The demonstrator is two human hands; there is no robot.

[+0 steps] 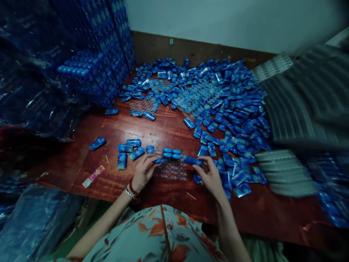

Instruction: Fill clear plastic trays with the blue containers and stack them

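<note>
Head view: near the front edge of the reddish wooden table [169, 131], the left hand [143, 171] pinches a small blue plastic box [160, 160] at a clear blister tray [173, 169]; the right hand [209, 176] grasps another blue box [192, 160], close to the loose pile [234, 109] for easy reach.

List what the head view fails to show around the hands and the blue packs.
- Print on the blue packs: too small.
- Clear tray: partly covered by the left hand.
- Pack in the right hand: end hidden by fingers.
- Striped sleeve: blurred, cut by the edge.
</note>
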